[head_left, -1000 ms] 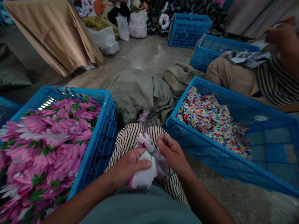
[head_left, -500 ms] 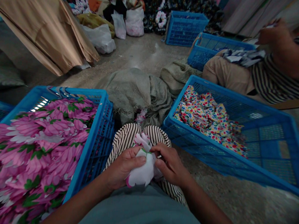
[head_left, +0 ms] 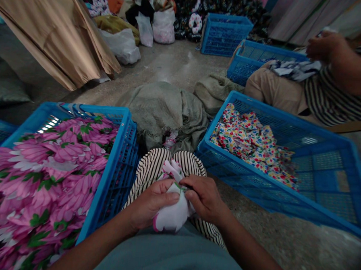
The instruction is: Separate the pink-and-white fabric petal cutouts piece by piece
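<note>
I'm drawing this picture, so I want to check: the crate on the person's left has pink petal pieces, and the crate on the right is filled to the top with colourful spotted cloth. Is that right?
Not quite: the head view shows the right crate only partly filled with colourful spotted cloth. The left crate does have pink petal pieces.

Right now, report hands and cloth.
Left hand pinching white cloth piece. Right hand fingers at its green edge. Both over lap; nothing visibly blocking them.
</note>
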`<state>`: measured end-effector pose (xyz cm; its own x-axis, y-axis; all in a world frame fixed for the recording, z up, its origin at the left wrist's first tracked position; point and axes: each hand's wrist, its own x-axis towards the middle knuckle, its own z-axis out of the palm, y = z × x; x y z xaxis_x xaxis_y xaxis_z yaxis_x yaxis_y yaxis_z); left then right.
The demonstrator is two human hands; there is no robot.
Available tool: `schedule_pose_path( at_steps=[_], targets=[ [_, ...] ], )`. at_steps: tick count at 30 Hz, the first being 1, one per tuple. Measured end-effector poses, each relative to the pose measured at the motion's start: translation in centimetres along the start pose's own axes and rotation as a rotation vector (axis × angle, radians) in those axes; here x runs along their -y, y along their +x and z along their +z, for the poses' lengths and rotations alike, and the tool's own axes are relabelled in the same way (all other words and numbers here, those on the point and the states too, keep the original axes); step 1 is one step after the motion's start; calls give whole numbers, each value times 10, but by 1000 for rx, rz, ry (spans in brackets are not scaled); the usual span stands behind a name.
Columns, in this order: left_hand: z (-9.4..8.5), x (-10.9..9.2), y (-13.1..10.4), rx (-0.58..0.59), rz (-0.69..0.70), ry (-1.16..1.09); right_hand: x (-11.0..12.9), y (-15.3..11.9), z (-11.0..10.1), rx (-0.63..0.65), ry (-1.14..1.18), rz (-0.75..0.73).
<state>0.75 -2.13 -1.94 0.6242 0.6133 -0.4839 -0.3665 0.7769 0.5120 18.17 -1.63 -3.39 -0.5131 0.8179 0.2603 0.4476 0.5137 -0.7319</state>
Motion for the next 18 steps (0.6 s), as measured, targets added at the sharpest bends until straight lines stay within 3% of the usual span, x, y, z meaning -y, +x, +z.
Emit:
schedule_pose_path(
  at_steps=[9,11,14,16,18],
  targets=[
    [0,-2,0,-2,-18,15,0,1,-1,-13,45,-9],
    [1,-2,0,-2,-18,18,-3,2,2,-132,164,109],
    [1,-3,-1,-22,3,-1,-11,3,10,-381,472,434],
    [0,-2,-2,-32,17,-18,-15,1,15,-406,679,569],
    [-1,-2,-2,-32,19,-30,-17,-4,17,-313,796,587]
  ],
)
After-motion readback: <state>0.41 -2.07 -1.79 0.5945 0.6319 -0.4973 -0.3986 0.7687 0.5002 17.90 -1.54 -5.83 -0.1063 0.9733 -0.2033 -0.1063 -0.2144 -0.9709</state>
